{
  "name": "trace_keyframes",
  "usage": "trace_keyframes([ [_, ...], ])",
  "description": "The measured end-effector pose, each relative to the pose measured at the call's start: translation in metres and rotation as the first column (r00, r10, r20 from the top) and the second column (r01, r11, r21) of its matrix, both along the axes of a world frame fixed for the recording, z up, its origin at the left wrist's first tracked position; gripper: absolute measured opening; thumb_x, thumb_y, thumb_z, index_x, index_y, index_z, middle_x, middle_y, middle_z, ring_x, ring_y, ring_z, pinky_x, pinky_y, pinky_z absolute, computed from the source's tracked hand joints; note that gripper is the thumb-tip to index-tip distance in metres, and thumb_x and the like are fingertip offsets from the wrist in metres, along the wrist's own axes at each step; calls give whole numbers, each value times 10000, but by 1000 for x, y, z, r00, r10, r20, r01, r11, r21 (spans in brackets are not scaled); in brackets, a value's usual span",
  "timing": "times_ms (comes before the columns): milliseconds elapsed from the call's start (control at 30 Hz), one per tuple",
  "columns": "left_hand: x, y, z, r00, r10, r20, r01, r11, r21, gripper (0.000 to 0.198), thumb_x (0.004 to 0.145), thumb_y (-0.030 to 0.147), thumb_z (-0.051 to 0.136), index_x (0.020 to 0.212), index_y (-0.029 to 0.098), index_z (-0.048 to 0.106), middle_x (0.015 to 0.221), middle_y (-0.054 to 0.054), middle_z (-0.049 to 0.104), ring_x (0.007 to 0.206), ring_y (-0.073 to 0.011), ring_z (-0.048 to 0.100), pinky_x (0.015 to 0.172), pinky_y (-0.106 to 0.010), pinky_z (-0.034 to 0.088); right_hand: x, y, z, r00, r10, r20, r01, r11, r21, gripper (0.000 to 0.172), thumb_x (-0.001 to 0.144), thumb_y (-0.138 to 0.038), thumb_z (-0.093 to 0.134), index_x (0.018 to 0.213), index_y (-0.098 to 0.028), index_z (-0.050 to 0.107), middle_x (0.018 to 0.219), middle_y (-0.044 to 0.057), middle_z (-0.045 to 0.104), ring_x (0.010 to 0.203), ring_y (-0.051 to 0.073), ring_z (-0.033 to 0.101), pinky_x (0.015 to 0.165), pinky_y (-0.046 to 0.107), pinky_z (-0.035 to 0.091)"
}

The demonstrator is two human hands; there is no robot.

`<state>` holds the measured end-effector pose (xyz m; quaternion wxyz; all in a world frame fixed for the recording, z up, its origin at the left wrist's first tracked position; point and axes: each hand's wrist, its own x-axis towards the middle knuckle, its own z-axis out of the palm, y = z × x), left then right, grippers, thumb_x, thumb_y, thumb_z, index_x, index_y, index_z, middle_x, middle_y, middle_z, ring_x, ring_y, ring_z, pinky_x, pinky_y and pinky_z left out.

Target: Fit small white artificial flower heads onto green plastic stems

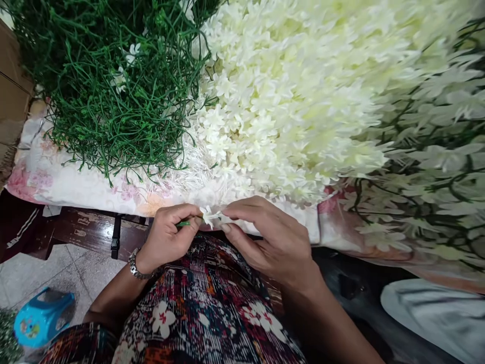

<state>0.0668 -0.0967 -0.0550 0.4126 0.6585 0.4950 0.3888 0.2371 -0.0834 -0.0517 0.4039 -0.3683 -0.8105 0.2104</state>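
Observation:
A small white artificial flower is between my two hands, just in front of the cloth edge. My left hand is closed in a pinch on its green plastic stem, right behind the petals. From the other side, the thumb and forefinger of my right hand close around the thin white strands at the flower's tip. Beyond my left hand lies a heap of green plastic stems, with a few white blossoms caught in it. A large pile of cream-white artificial petals spreads beyond my right hand.
Loose white strands lie between the two piles on a flower-printed cloth. Assembled white flowers with stems crowd the right side. A cardboard box borders the left. A blue plastic stool stands on the tiled floor.

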Motion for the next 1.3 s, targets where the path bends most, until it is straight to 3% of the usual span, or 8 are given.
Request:
trace_keyframes([
  [200, -4, 0, 2, 999, -16, 51, 18, 999, -46, 102, 732, 98, 483, 683, 141, 561, 559, 25, 507, 504, -61, 441, 495, -176, 370, 2, 3, 9, 993, 60, 100, -69, 993, 94, 348, 709, -104, 543, 1037, -193, 468, 883, 71, 553, 796, 151, 525, 663, 297, 476],
  [400, -5, 2, 3, 994, -110, 6, 110, 994, -13, 119, 747, 87, 474, 670, 138, 549, 575, 20, 477, 537, -65, 421, 511, -191, 346, 0, 8, 7, 972, 130, 193, -154, 982, 111, 188, 709, -101, 549, 888, -151, 528, 790, 53, 552, 733, 136, 506, 640, 287, 450],
  [633, -1, 0, 4, 989, -107, -106, 114, 992, 58, 128, 732, 47, 452, 721, 134, 546, 588, 23, 469, 551, -64, 414, 525, -198, 333, -1, 6, 3, 960, 47, 275, -116, 963, 241, 155, 695, -99, 571, 842, -135, 537, 699, 51, 553, 676, 144, 500, 600, 289, 433],
  [867, 1, 0, 0, 979, -82, -185, 111, 982, 150, 119, 747, 66, 426, 738, 136, 522, 576, 27, 438, 541, -71, 393, 508, -201, 324, -1, 5, -2, 957, 28, 288, -103, 964, 246, 154, 702, -107, 569, 848, -134, 529, 701, 44, 561, 685, 139, 503, 611, 280, 433],
  [1067, 1, 1, 1, 964, -106, -244, 141, 982, 128, 129, 744, 70, 414, 724, 139, 520, 572, 27, 423, 540, -73, 377, 506, -208, 311, -2, 7, 0, 958, 45, 282, -112, 968, 226, 120, 712, -106, 558, 825, -130, 529, 675, 38, 555, 663, 127, 496, 602, 266, 431],
  [1300, 0, 3, 3, 966, -151, -211, 170, 983, 72, 129, 747, 76, 414, 685, 141, 506, 558, 33, 417, 532, -70, 376, 511, -207, 311, -1, 6, -3, 953, 42, 300, -127, 954, 270, 124, 705, -107, 565, 820, -129, 525, 659, 38, 555, 648, 128, 491, 590, 270, 434],
])
